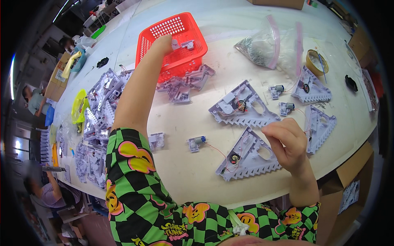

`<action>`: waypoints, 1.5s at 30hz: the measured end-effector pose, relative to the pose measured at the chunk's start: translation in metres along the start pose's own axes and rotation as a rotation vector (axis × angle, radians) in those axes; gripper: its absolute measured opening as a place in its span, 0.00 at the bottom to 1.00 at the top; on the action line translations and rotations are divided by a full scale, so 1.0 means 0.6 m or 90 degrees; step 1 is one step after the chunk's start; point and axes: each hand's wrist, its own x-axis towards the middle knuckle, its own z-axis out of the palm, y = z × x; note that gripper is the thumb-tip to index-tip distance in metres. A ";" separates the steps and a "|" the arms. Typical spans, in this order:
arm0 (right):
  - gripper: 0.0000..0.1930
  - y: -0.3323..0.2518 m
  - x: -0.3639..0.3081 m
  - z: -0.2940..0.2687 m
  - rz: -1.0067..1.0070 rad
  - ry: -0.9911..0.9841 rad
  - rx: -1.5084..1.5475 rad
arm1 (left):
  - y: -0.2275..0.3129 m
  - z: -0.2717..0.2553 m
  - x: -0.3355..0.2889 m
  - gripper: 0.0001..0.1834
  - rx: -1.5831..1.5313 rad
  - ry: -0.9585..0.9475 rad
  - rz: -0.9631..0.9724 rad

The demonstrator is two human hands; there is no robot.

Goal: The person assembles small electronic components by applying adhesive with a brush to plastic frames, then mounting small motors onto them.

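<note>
- The left grip (164, 43) reaches down into the red basket (185, 65) at the far side of the desk (172, 176); the back of the hand and wrist hide most of the fingers, so I cannot tell whether they are spread or pinching something.
- A small grey part (175, 44) shows just beside the left grip, on its right; whether the fingers touch it, I cannot tell.
- A second grey part (188, 44) lies inside the basket, a little farther right of the same grip.
- A pile of grey brackets (191, 84) lies on the desk close against the basket's near side, nearer the wearer than the left grip.
- The right grip (289, 143) is curled, fingers bent toward the thumb; I cannot tell whether it pinches anything.
- Its fingertips show between the upper triangular housing (246, 107) and the lower triangular housing (246, 159), by their right ends; contact is unclear.
- A motor unit (196, 144) lies left of the lower housing, joined to it by a thin red wire (217, 150).
- Right of this grip lies another toothed housing (321, 126).
- A large heap of grey parts (98, 123) lies left of the left forearm (139, 90).
</note>
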 end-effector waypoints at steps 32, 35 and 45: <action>0.12 -0.079 0.116 0.134 0.321 -0.433 0.460 | 0.178 -0.051 -0.566 0.19 -1.298 -0.022 0.032; 0.13 -0.066 0.102 0.160 0.365 -0.437 0.439 | 0.191 -0.023 -0.576 0.19 -1.272 -0.020 -0.021; 0.11 -0.057 0.066 0.167 -0.091 -0.202 -0.071 | 0.199 0.006 -0.574 0.17 -1.390 -0.013 -0.135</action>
